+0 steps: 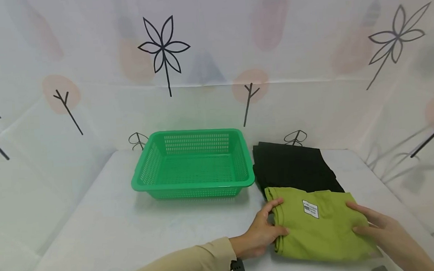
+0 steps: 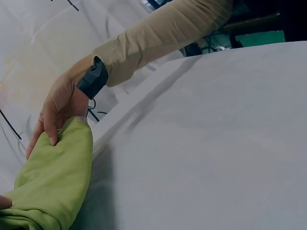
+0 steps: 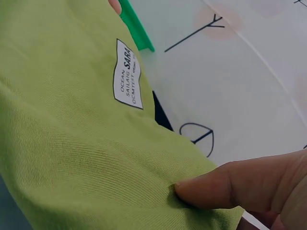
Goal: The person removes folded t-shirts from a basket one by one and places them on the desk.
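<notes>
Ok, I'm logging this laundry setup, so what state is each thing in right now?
green basket: upright, nothing inside.
black garment: folded flat on the table, untouched.
green garment: folded, white label up, overlapping the black one's near edge.
left hand: grips the green garment's left edge.
right hand: holds its right edge.

Green plastic basket [image 1: 192,163] — sitting on the white table [image 1: 115,226], its perforated walls showing (nothing lying inside). Black folded garment [image 1: 294,166] lying just beside the basket. White backdrop cloth [image 1: 212,49] — hanging behind, bearing black flower outlines and pale pink blotches.
</notes>
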Demonstrator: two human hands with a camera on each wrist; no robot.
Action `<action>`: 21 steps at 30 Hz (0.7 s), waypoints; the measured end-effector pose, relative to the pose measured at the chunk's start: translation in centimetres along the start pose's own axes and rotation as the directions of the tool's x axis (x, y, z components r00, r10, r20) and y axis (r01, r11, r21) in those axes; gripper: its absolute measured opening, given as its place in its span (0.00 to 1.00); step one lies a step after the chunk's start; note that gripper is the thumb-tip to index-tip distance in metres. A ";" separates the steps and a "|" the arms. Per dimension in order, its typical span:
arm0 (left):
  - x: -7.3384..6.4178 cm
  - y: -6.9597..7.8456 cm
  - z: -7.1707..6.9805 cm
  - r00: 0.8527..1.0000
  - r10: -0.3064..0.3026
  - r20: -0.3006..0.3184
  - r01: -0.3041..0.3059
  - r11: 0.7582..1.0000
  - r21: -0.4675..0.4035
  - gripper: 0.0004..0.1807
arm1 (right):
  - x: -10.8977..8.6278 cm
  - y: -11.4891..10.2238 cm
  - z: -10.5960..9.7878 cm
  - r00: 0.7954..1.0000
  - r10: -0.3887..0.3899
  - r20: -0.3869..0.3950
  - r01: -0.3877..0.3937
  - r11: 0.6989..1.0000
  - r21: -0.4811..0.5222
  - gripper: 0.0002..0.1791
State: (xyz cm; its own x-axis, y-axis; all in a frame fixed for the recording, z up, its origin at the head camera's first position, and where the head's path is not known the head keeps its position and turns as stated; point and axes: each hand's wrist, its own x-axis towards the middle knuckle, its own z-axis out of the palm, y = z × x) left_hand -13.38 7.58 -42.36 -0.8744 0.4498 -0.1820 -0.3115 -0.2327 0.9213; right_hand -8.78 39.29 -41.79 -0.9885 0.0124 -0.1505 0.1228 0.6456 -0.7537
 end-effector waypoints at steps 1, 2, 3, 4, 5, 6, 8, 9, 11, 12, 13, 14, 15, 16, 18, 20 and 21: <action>0.1 -0.1 0.1 1.000 -0.007 -0.008 0.007 1.000 0.000 0.42 | 0.1 0.0 -0.1 1.000 0.014 0.007 -0.014 1.000 -0.001 0.40; 0.1 -0.1 0.2 1.000 -0.013 -0.016 0.013 1.000 0.000 0.42 | 0.2 0.1 -0.1 0.999 0.029 0.014 -0.029 1.000 0.000 0.40; 0.2 -0.2 0.3 1.000 -0.018 -0.024 0.018 1.000 -0.002 0.42 | 0.3 0.1 -0.2 0.999 0.047 0.022 -0.047 0.999 0.006 0.40; 0.2 -0.2 0.4 0.999 -0.025 -0.029 0.024 1.000 -0.002 0.42 | 0.4 0.2 -0.2 0.998 0.060 0.024 -0.060 0.998 0.002 0.41; 0.3 -0.2 0.4 0.999 -0.028 -0.033 0.028 1.000 0.002 0.42 | 0.5 0.3 -0.2 0.997 0.066 0.026 -0.066 0.998 -0.001 0.41; 0.3 -0.3 0.5 0.999 -0.033 -0.035 0.033 0.999 0.003 0.42 | 0.5 0.3 -0.2 0.997 0.072 0.027 -0.072 0.997 -0.003 0.41; 0.4 -0.4 0.5 0.998 -0.042 -0.041 0.042 0.999 0.004 0.42 | 0.7 0.6 -0.1 0.997 0.079 0.026 -0.079 0.997 -0.012 0.41; 0.4 -0.4 0.5 0.998 -0.046 -0.045 0.046 0.999 0.006 0.42 | 0.7 0.7 -0.1 0.996 0.086 0.031 -0.085 0.996 -0.009 0.41; 0.5 -0.5 0.5 0.997 -0.055 -0.050 0.055 0.998 0.008 0.42 | 0.9 0.9 0.0 0.996 0.083 0.030 -0.083 0.996 -0.015 0.41; 0.5 -0.6 0.5 0.997 -0.061 -0.053 0.062 0.998 0.006 0.42 | 0.9 1.0 0.0 0.995 0.093 0.034 -0.093 0.996 -0.016 0.41; 0.5 -0.6 0.4 0.996 -0.069 -0.055 0.069 0.998 0.003 0.42 | 1.0 1.1 0.0 0.995 0.097 0.036 -0.097 0.995 -0.018 0.41; 0.6 -0.7 0.4 0.995 -0.075 -0.057 0.076 0.997 0.000 0.42 | 1.1 1.2 0.0 0.994 0.101 0.041 -0.100 0.995 -0.013 0.42; 0.6 -0.7 0.4 0.995 -0.086 -0.058 0.086 0.996 -0.005 0.42 | 1.2 1.3 0.0 0.994 0.103 0.045 -0.102 0.995 -0.009 0.42; 0.6 -0.7 0.3 0.993 -0.100 -0.057 0.099 0.995 -0.010 0.42 | 1.2 1.3 0.1 0.994 0.101 0.045 -0.100 0.995 -0.008 0.42; 0.6 -0.7 0.3 0.990 -0.130 -0.057 0.128 0.991 -0.022 0.42 | 1.3 1.4 0.1 0.992 0.115 0.055 -0.116 0.993 0.007 0.42; 0.7 -0.6 0.2 0.986 -0.157 -0.059 0.156 0.987 -0.029 0.42 | 1.4 1.6 0.1 0.993 0.105 0.052 -0.106 0.994 0.006 0.41; 0.7 -0.6 0.1 0.983 -0.173 -0.060 0.171 0.985 -0.030 0.42 | 1.4 1.6 0.1 0.993 0.103 0.051 -0.104 0.995 0.001 0.40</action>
State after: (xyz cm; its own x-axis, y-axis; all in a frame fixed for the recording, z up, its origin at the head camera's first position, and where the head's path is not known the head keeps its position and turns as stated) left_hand -13.72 8.13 -43.00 -0.8282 0.4308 -0.3586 -0.4676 -0.1784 0.8657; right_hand -9.99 40.25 -43.31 -0.9648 0.0405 -0.2597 0.2246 0.6402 -0.7346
